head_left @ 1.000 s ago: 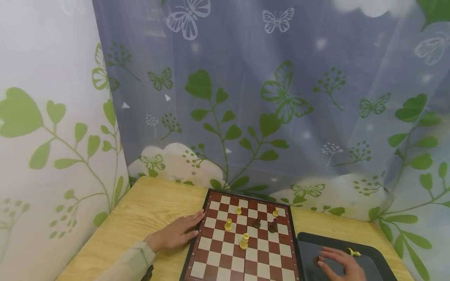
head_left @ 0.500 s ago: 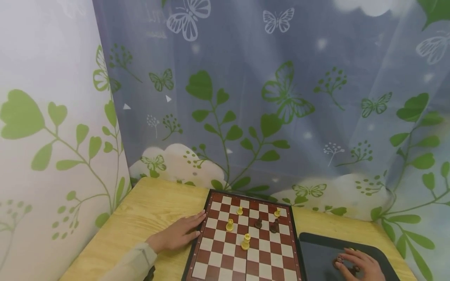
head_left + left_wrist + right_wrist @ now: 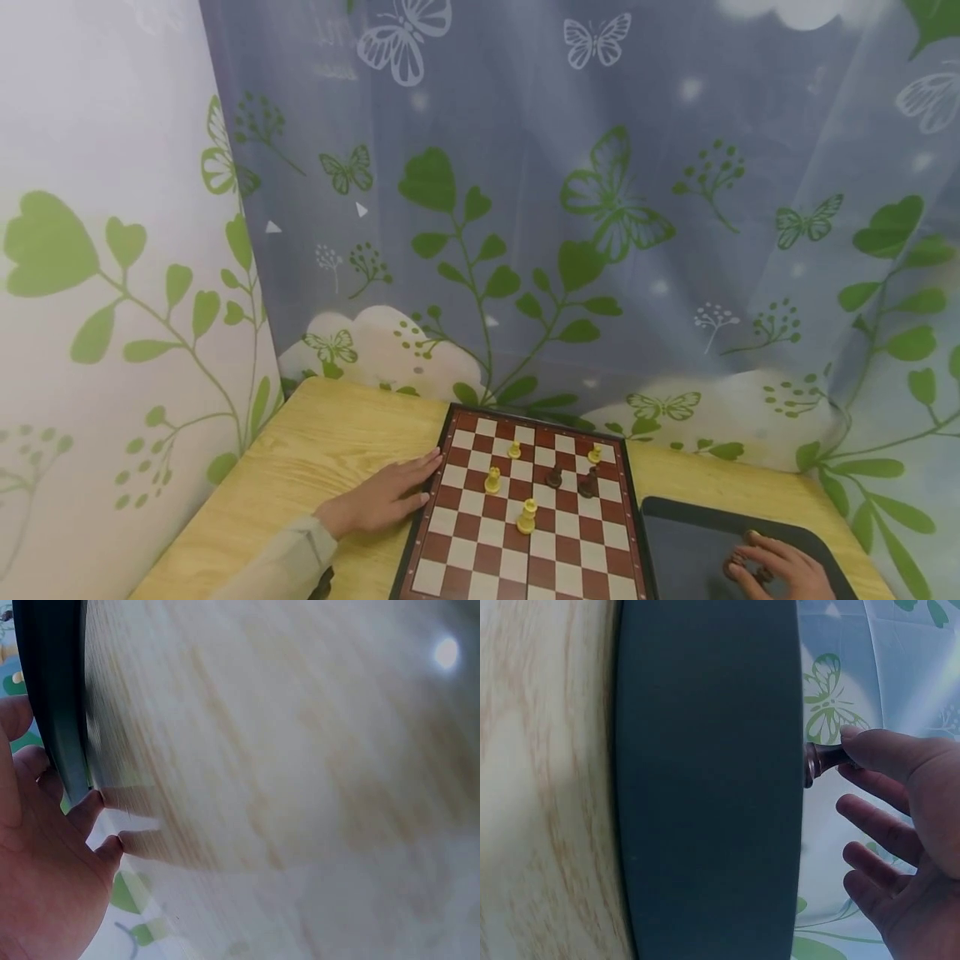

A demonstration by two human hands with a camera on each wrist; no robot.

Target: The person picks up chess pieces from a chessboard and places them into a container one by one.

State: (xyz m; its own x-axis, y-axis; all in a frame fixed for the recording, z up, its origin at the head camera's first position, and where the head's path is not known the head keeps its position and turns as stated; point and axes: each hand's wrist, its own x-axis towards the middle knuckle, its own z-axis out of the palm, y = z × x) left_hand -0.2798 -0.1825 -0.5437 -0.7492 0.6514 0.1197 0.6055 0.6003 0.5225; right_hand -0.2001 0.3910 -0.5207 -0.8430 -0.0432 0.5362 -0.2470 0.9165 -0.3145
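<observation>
My left hand [image 3: 378, 500] rests along the left edge of the chessboard [image 3: 420, 575], its fingers extended against the frame. In the left wrist view, the left fingers [image 3: 86, 810] touch the dark board edge. Over the black tray [image 3: 682, 533], my right hand [image 3: 787, 571] pinches a dark brown chess piece [image 3: 823, 760] between thumb and index finger; the piece's top is hidden by the fingertips. More dark pieces lie by those fingers, partly covered. On the board stand a yellow rook [image 3: 527, 518], other yellow pieces [image 3: 492, 481] and two dark pieces [image 3: 589, 483].
The tray stands on the wooden table [image 3: 352, 417] just right of the board. Behind the table hangs a patterned curtain [image 3: 525, 350] with leaves and butterflies. A dark object [image 3: 322, 583] shows partly beneath my left sleeve.
My right hand has moved right across the tray with the dark chess piece, covering the yellow piece seen there earlier. The left hand and the board pieces stay as they were.
</observation>
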